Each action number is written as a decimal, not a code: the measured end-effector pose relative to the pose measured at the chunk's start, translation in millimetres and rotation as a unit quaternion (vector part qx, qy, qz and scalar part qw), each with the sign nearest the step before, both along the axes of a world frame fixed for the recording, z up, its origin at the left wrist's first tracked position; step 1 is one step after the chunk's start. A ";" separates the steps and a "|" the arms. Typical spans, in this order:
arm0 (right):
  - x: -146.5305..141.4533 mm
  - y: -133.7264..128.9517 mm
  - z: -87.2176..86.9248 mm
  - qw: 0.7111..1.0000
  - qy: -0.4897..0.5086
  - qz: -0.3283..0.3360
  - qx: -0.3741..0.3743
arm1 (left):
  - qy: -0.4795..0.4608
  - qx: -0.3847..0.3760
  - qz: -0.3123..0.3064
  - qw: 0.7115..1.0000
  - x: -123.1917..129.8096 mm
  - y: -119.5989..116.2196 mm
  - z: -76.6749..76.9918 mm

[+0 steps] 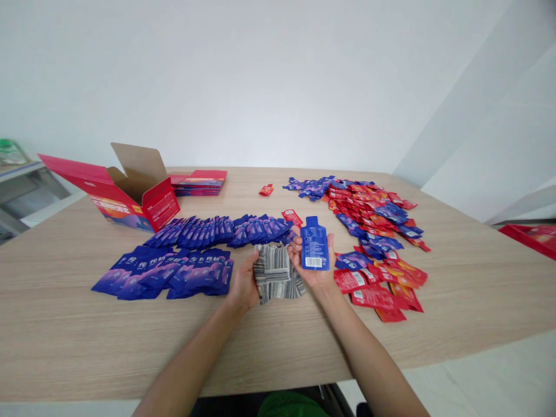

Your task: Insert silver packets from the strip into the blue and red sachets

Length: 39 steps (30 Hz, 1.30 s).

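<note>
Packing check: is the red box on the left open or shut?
Open: the red box has a raised flap and shows its tan inside.

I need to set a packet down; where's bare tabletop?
The table is bare at the near left, between the front blue packets and its near edge; right of the mixed packets; and between the flat stack and lone rear red packet. The middle is crowded: striped cloth between left hand and right hand, packets close on either side.

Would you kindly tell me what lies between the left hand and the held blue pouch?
In the head view, a striped cloth and fingers of the right hand.
</note>
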State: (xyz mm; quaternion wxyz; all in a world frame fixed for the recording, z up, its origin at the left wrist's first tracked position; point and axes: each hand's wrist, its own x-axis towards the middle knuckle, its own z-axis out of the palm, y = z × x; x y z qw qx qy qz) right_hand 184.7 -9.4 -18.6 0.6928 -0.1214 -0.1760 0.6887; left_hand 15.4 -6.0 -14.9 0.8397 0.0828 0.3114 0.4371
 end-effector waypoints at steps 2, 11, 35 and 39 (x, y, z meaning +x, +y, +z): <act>0.1 -1.1 0.9 1.000 -0.008 -0.006 -0.012 | 0.007 -0.003 -0.002 1.000 0.4 -0.4 0.2; 1.0 0.6 -1.6 0.999 -0.025 -0.024 -0.030 | 0.008 0.000 -0.002 1.000 2.2 -0.8 -2.5; 4.0 1.1 -4.8 0.997 -0.077 -0.023 -0.015 | 0.025 -0.006 -0.009 1.000 2.5 -6.2 2.8; 2.9 0.2 -2.1 0.995 -0.093 -0.030 -0.024 | 0.026 -0.013 -0.009 1.000 2.6 -5.5 1.0</act>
